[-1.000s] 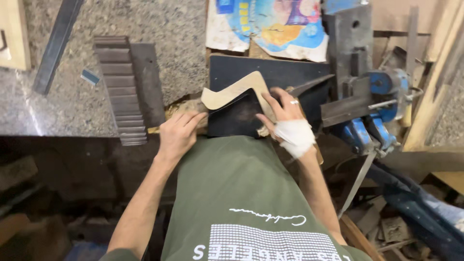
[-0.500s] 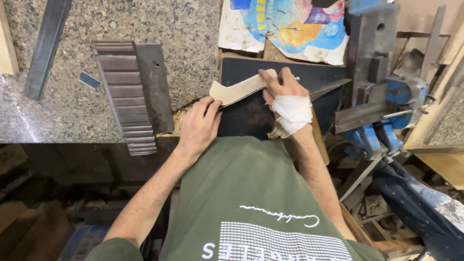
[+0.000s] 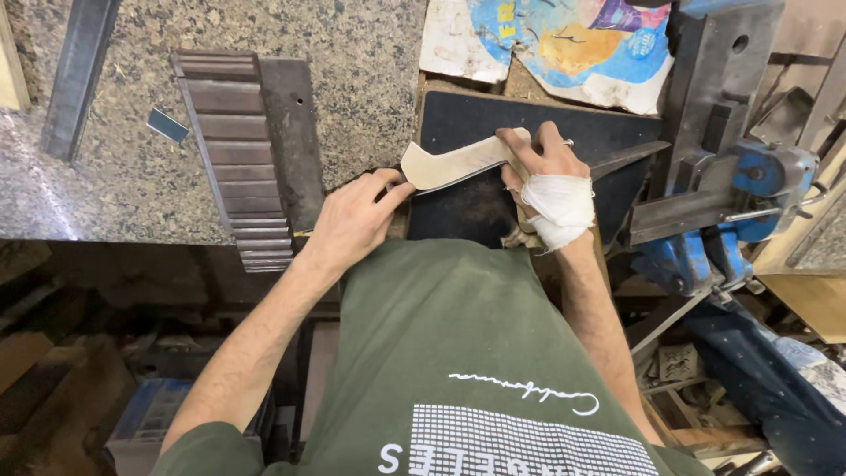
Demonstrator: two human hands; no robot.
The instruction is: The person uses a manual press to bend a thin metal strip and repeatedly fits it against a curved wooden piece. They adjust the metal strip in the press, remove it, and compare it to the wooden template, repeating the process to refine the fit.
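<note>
A curved, pale wooden piece [image 3: 458, 163] lies across the near-left part of a black pad [image 3: 608, 132], its left end overhanging the pad's left edge. The left hand [image 3: 352, 225] pinches that end with curled fingers, while the bandaged right hand [image 3: 546, 181] is closed over the right end. Left of the pad, a dark stepped metal block [image 3: 231, 159] rests on the speckled granite benchtop [image 3: 352, 53]; a blue vise [image 3: 749, 185] stands to the right.

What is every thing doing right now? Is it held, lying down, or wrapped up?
Left hand: fingers pinching the near end of the curved piece.
Right hand: bandaged, pressing down on the other end.
Curved pale piece: lying flat on the dark pad, held at both ends.
Dark pad: flat under the piece.
Ridged metal block: lying untouched on the granite top.
Blue vise: jaws hidden, cannot tell.
</note>
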